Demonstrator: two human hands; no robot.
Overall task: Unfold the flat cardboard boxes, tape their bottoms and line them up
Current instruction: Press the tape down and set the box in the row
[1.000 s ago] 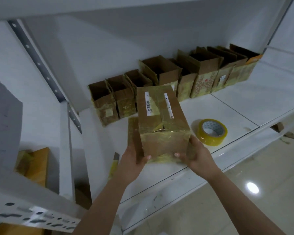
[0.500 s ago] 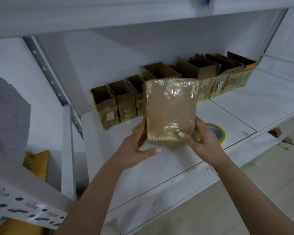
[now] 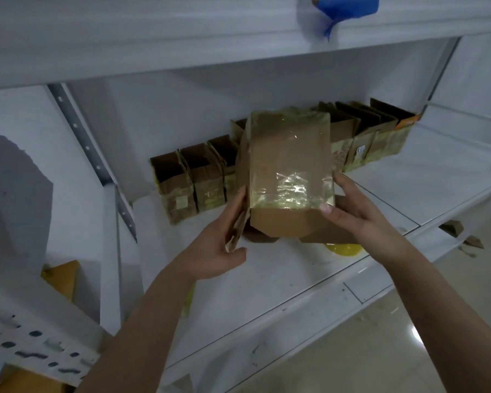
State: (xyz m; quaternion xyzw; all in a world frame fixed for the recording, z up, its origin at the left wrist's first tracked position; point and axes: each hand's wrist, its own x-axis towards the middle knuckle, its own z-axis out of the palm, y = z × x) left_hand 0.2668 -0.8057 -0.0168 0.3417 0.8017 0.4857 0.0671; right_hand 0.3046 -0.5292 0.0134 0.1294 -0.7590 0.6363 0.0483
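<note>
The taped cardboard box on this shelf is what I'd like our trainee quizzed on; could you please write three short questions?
1. True or false: both hands grip the taped cardboard box.
2. Where does the row of opened boxes stand? A) against the back of the shelf B) on the floor C) on the shelf above
3. Fill in: the yellow tape roll peeks out ___ the held box.

Key: 1. True: left hand and right hand hold opposite sides. 2. A. 3. Below.

White metal shelving [image 3: 295, 282] against a white wall [image 3: 182, 109], over a glossy pale floor [image 3: 408, 350].
</note>
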